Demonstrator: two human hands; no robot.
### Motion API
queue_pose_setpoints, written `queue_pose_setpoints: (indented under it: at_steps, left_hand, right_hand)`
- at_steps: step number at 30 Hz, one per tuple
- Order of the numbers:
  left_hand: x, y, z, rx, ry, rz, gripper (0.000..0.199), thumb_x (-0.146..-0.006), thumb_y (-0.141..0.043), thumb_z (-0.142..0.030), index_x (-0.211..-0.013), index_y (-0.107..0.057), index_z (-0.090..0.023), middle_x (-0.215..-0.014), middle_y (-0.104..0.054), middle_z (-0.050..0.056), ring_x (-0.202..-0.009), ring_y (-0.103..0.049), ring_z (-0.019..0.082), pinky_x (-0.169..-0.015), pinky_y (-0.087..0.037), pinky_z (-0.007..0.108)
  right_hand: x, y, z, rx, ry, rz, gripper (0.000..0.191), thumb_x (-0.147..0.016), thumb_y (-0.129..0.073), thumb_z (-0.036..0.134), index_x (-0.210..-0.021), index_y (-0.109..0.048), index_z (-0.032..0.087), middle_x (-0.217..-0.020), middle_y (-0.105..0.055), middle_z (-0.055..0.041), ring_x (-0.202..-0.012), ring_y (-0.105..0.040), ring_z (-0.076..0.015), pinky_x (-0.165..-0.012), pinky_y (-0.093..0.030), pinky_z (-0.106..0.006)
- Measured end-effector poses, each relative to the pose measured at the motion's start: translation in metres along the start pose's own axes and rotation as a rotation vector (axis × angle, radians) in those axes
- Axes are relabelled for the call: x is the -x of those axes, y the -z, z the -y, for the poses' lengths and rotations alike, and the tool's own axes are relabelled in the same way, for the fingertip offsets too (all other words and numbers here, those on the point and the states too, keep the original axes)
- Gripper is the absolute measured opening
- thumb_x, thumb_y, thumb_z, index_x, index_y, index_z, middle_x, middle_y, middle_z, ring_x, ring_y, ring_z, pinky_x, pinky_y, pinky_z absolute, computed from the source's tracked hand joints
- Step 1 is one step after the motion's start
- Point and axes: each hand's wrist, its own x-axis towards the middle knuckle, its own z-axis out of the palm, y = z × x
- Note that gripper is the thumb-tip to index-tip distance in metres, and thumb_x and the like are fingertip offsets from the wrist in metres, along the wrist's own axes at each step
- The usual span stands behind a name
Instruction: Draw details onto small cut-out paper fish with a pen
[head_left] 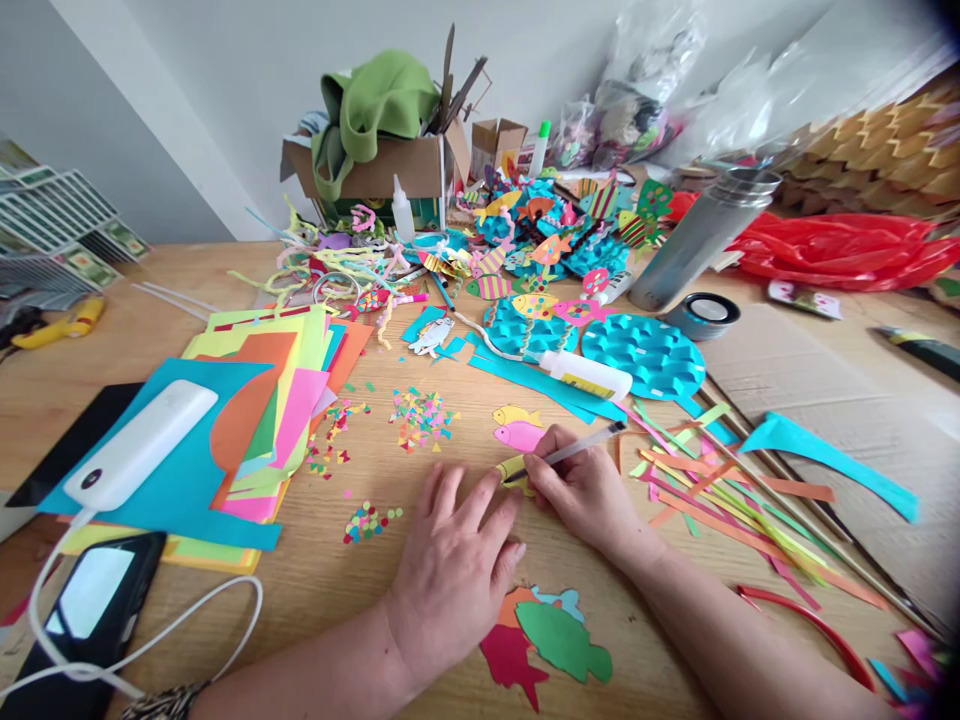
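Observation:
In my right hand [577,490] is a slim pen [581,445], its tip down on a small yellow paper fish [511,468]. My left hand [456,555] lies flat with fingers spread, fingertips at the left edge of that fish; part of the fish is hidden by my hands. Just beyond it lie a pink paper fish [517,435] and an orange-yellow paper fish [516,413]. Nearer me, below my left hand, a green paper fish [559,638] overlaps red [514,662], orange and light blue cut-outs.
Colored paper sheets [300,345] and a white power bank [142,445] sit left. Confetti piles [422,418] lie mid-table. A glue bottle [589,375], blue textured discs [643,355] and a steel flask [705,240] stand beyond. Paper strips [735,480] spread right.

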Motion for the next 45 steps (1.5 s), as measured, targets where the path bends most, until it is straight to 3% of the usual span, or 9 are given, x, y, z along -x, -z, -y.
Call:
queue_pose_setpoints:
  at_steps: [16, 22, 39, 45]
  left_hand:
    - [-0.0011, -0.0007, 0.0004, -0.001, 0.0, 0.003, 0.04, -0.097, -0.047, -0.038, -0.135, -0.051, -0.027, -0.14, -0.05, 0.001, -0.126, -0.037, 0.031, -0.113, -0.029, 0.056]
    - [-0.0002, 0.0005, 0.0, 0.0, -0.004, -0.012, 0.037, -0.096, -0.049, -0.037, -0.131, -0.054, -0.027, -0.137, -0.052, 0.002, -0.125, -0.038, 0.03, -0.112, -0.031, 0.055]
    - [0.0003, 0.0004, 0.0001, 0.008, -0.017, -0.04, 0.036, -0.095, -0.051, -0.035, -0.13, -0.055, -0.027, -0.135, -0.053, 0.003, -0.124, -0.04, 0.031, -0.111, -0.031, 0.056]
    - [-0.0011, 0.0009, -0.0001, 0.028, 0.012, -0.044, 0.036, -0.094, -0.053, -0.034, -0.129, -0.056, -0.029, -0.136, -0.047, 0.007, -0.127, -0.037, 0.031, -0.11, -0.033, 0.055]
  right_hand:
    - [0.001, -0.0003, -0.0009, -0.031, -0.003, 0.005, 0.021, -0.086, -0.053, 0.027, -0.067, -0.044, 0.023, -0.05, -0.049, 0.0048, -0.043, -0.043, -0.0106, -0.043, -0.034, -0.024]
    - [0.0009, 0.0009, 0.0003, -0.066, -0.04, -0.08, 0.022, -0.086, -0.055, 0.027, -0.066, -0.045, 0.023, -0.052, -0.049, 0.0047, -0.045, -0.045, -0.0111, -0.044, -0.036, -0.024]
    - [-0.0002, 0.0, -0.0008, -0.078, -0.048, -0.038, 0.023, -0.086, -0.056, 0.027, -0.066, -0.045, 0.023, -0.052, -0.049, 0.0051, -0.043, -0.046, -0.0106, -0.043, -0.036, -0.024]
    - [0.0012, 0.0014, 0.0026, -0.135, -0.063, -0.136, 0.023, -0.087, -0.057, 0.032, -0.069, -0.048, 0.023, -0.051, -0.052, 0.0038, -0.043, -0.048, -0.0118, -0.042, -0.037, -0.024]
